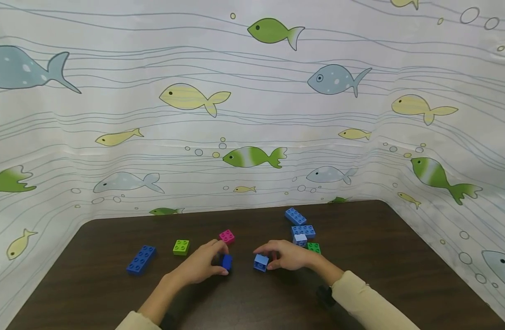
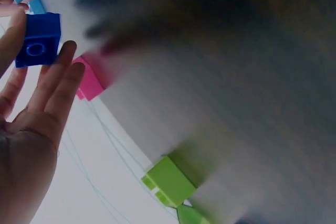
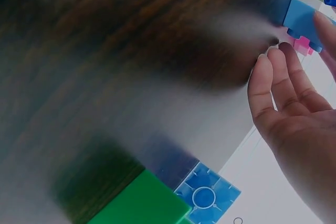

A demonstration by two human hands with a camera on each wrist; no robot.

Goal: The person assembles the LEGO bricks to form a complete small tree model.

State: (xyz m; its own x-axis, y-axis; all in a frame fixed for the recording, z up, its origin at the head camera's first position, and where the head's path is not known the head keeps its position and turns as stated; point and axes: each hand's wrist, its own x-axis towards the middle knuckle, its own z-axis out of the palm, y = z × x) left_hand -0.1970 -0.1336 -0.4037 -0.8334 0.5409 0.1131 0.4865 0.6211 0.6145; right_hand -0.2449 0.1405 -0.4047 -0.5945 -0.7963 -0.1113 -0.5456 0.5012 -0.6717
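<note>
My left hand (image 1: 202, 262) pinches a small dark blue toy brick (image 1: 227, 262) between thumb and fingers. In the left wrist view this brick (image 2: 39, 39) shows its hollow underside. Facing it, my right hand (image 1: 288, 255) has its thumb and index finger at a light blue brick (image 1: 261, 262), the thumb against its side. The right wrist view shows the light blue brick (image 3: 302, 19) close to the tabletop, its studs partly behind the thumb. The other right fingers (image 3: 261, 80) curve loosely beside it. Beyond my left fingertips sits a pink brick (image 1: 226, 236).
On the dark table (image 1: 244, 302), a long blue brick (image 1: 141, 260) and a lime brick (image 1: 181, 247) lie left. Behind my right hand are two blue bricks (image 1: 295, 216), a small light blue brick (image 1: 300, 239) and a green brick (image 1: 313, 248). A fish-patterned curtain (image 1: 252, 114) surrounds the table.
</note>
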